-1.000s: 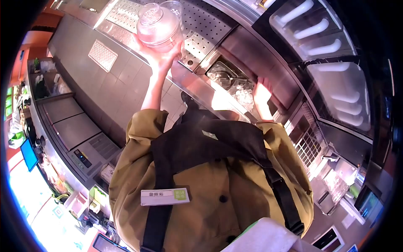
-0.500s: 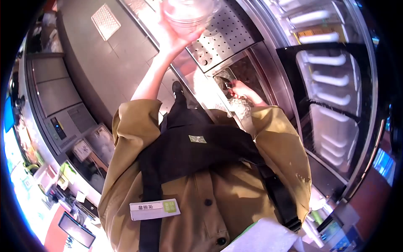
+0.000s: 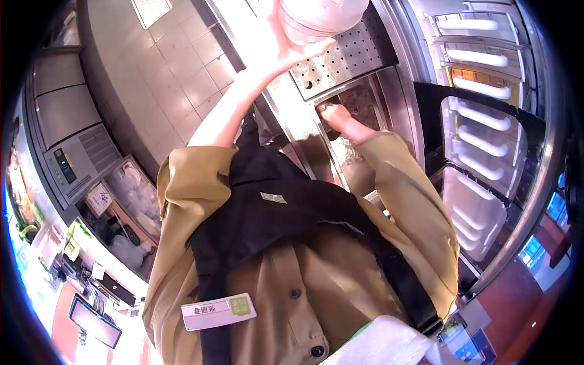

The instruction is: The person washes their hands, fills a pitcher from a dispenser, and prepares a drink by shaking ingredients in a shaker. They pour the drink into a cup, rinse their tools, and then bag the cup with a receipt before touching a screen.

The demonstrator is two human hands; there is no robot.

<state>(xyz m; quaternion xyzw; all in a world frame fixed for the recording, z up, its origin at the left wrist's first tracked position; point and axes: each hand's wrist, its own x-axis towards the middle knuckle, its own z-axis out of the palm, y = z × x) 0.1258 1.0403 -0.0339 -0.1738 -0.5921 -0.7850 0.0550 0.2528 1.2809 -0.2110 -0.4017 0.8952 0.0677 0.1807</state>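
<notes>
My left hand (image 3: 277,52) is wrapped around the lower side of a clear, round plastic container (image 3: 325,17) at the top of the view, blurred by bright light. It is raised beside a perforated metal drain plate (image 3: 350,56). Lower and to the right, my right hand (image 3: 336,117) is closed inside a recessed steel bin (image 3: 372,100) holding ice (image 3: 350,154). The fingers seem to grip a dark-handled scoop, mostly hidden beneath the hand.
Clear drawers with white handles (image 3: 483,91) line the right side. On the left are a grey appliance with a display (image 3: 64,164) and an open compartment of bagged items (image 3: 131,191). Tiled floor (image 3: 182,73) lies beyond the counter.
My left hand and the container have shifted right in the view. My right hand has moved slightly up and left, its back now turned towards me and covering the scoop.
</notes>
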